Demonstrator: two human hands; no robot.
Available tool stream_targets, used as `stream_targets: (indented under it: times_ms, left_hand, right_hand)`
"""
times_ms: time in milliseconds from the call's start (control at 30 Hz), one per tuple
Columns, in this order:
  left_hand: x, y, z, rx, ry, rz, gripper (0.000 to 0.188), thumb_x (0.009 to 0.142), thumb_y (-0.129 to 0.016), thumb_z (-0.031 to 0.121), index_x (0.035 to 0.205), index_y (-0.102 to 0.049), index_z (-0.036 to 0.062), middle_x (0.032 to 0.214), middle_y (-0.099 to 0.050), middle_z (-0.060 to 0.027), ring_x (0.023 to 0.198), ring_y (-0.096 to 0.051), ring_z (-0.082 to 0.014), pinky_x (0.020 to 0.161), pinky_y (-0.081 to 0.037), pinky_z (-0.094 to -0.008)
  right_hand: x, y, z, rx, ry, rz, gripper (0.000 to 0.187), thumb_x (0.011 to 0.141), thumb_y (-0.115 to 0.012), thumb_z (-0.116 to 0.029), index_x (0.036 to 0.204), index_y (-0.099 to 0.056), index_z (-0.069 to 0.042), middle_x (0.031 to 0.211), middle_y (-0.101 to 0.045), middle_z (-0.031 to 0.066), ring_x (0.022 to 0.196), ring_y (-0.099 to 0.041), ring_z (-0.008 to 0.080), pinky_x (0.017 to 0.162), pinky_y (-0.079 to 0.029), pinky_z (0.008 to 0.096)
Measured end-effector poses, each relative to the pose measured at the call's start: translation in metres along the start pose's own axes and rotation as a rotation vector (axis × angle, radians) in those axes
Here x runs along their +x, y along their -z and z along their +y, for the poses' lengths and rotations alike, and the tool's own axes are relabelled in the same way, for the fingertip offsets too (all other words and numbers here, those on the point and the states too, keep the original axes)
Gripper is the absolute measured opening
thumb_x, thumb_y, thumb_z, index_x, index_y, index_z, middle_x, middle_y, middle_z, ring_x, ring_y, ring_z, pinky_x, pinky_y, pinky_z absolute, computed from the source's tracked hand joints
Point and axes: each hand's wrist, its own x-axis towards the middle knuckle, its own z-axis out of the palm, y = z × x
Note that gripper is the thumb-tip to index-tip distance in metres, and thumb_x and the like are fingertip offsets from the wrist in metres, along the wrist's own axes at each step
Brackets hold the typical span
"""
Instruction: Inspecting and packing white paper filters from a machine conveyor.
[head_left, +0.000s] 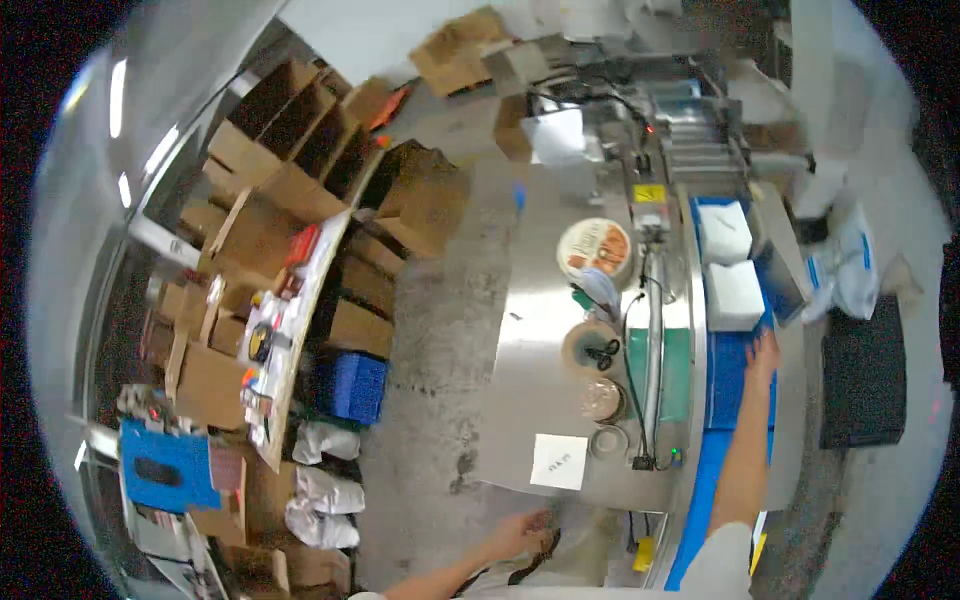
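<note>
My right grip (763, 357) looks open, fingers stretched forward over the blue belt (735, 392) with nothing held in them. Just ahead of those fingers sits the nearer white block (734, 296), and right beyond it, farther from me, the farther white block (724, 232); whether my fingertips touch the nearer one I cannot tell. My left grip (527, 533) hangs well apart from it, low beyond the near edge of the metal tabletop (530, 385), and blur hides whether it is closed on anything.

The nearer block looks squarish and smooth-faced, so I judge it light to middling in weight and perhaps slippery if its skin is film (the blur keeps me from being sure). Its corners would likely dent under a hard pinch; I'd take it across two opposite sides, low down, palm flat. To the left of my right grip lie the green mat (673, 375), the black scissors (601, 353) and, nearer me, the white card (559, 461).
</note>
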Motion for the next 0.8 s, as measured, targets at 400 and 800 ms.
stream_targets:
  times_ms: [400, 800]
  left_hand:
    - [-0.101, 0.006, -0.113, 0.053, -0.208, 0.213, 0.035, 0.092, -0.062, 0.034, 0.098, -0.065, 0.0004, 0.083, -0.07, -0.0103, 0.075, -0.066, -0.0174, 0.067, -0.051, -0.0342]
    - [-0.2, -0.125, -0.228, -0.189, -0.687, -0.094, 0.035, 0.086, -0.059, 0.029, 0.111, -0.063, 0.0044, 0.083, -0.069, -0.0106, 0.074, -0.065, -0.0181, 0.067, -0.052, -0.0347]
  right_hand:
    - [-0.337, 0.121, -0.148, 0.402, -0.117, 0.045, 0.029, 0.095, -0.058, -0.034, 0.082, -0.058, -0.008, 0.062, -0.05, 0.0008, 0.056, -0.049, 0.0122, 0.052, -0.042, 0.0265]
    - [-0.776, 0.203, -0.233, -0.161, -0.007, -0.009, 0.015, 0.091, -0.064, -0.019, 0.092, -0.061, -0.004, 0.071, -0.059, 0.0024, 0.061, -0.055, 0.0116, 0.055, -0.046, 0.026]
